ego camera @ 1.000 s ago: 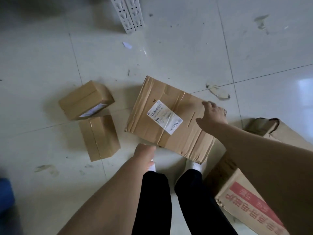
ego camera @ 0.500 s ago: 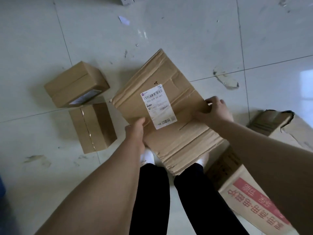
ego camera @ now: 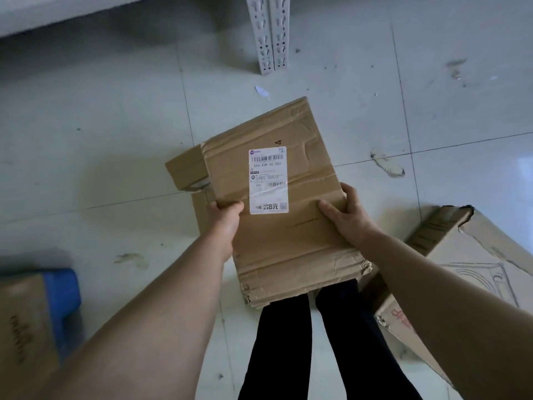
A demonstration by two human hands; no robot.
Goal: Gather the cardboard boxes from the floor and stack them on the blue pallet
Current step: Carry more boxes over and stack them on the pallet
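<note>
I hold a flat, creased cardboard box (ego camera: 291, 243) with a white shipping label, lifted off the floor in front of me. My left hand (ego camera: 226, 223) grips its left edge and my right hand (ego camera: 347, 217) grips its right edge. Two small cardboard boxes lie on the floor behind it: one (ego camera: 186, 168) shows at its upper left, the other (ego camera: 202, 212) is mostly hidden under it. The blue pallet (ego camera: 62, 290) shows at the lower left, with a brown box (ego camera: 24, 324) on it.
A large torn cardboard box (ego camera: 473, 261) with red print lies on the floor at the right. White slotted shelf posts (ego camera: 271, 33) stand at the top centre. Scraps of tape and paper dot the tiled floor. My legs in black trousers are below the held box.
Both hands went from reaching for the labelled box on the floor to gripping its sides and lifting it toward me. The view shifted; the blue pallet came into sight at the left.
</note>
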